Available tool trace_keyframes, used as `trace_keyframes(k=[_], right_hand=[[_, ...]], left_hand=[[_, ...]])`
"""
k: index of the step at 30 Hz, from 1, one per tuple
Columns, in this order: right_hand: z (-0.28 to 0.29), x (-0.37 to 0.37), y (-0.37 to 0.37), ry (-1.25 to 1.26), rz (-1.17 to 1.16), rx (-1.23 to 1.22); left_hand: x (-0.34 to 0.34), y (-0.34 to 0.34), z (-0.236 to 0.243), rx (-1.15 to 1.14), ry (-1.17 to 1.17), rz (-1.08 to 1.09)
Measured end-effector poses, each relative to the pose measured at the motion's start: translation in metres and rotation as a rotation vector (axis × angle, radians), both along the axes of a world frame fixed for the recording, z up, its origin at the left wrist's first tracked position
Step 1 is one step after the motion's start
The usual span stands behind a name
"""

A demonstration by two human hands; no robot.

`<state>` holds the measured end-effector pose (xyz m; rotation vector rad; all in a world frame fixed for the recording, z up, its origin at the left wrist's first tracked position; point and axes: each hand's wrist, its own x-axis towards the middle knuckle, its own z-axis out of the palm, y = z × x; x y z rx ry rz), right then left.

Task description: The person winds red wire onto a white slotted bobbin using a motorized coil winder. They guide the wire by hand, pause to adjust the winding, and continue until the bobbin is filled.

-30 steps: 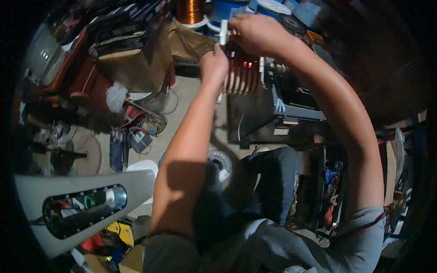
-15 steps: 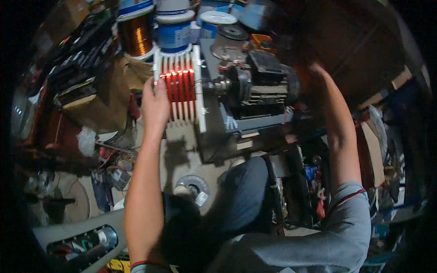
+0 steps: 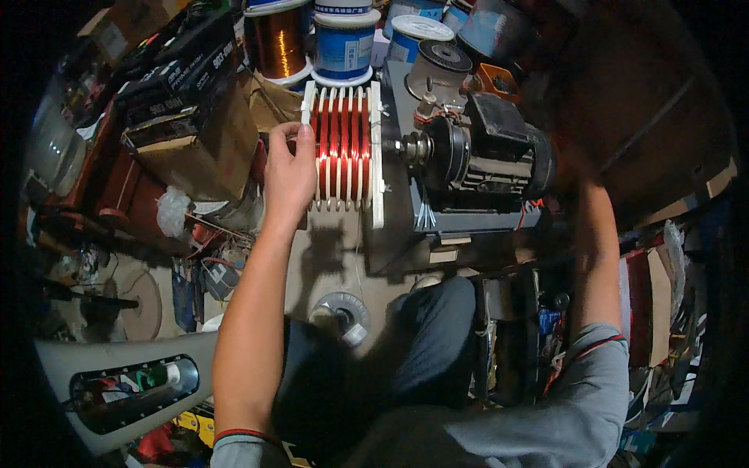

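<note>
Head view: left hand [image 3: 292, 168] touches coil [image 3: 345, 136]; blue spool [image 3: 344, 51] at twelve o'clock, motor [image 3: 503, 144] at three. Right hand [image 3: 575, 161] shadowed; both hands' finger closure indeterminable.

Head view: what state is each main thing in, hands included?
White winding former: wound with red wire
Left hand: partly curled, at the former's left end
Motor: running or stopped, cannot tell
Right hand: in shadow by the motor's right end, pose unclear
Copper wire spool: wound, standing upright
Orange tray: open-topped, filled
Plastic bag: crumpled
</note>
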<state>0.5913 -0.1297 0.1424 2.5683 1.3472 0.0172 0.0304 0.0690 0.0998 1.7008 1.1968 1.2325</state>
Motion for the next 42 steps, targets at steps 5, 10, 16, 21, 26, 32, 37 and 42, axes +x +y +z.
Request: trace_keyframes(k=[5,10,16,21,26,32,37,42], right_hand=[[0.008,0.013,0.000,-0.059,0.017,0.047],[0.007,0.044,-0.010,-0.152,0.025,0.195],[0.008,0.002,-0.002,-0.053,0.071,0.355],[0.002,0.012,-0.016,-0.197,0.236,0.537],[0.022,-0.024,-0.021,0.097,0.267,0.756],[0.064,-0.123,-0.004,0.734,0.031,1.047],[0.070,-0.277,-0.004,1.140,0.317,1.166],[0.039,-0.401,0.051,1.309,0.357,1.097]], left_hand=[[0.008,0.006,-0.006,0.037,0.012,-0.005],[0.010,0.008,-0.007,0.007,0.021,-0.060],[-0.001,0.008,-0.003,-0.034,0.090,-0.038],[0.005,0.014,-0.014,-0.023,0.057,-0.073],[0.000,0.020,-0.020,-0.024,0.012,-0.111],[-0.016,0.022,-0.010,-0.054,0.069,-0.166],[0.000,0.015,-0.005,-0.353,-0.162,-0.322],[-0.011,0.008,0.008,-0.524,-0.334,-0.423]])
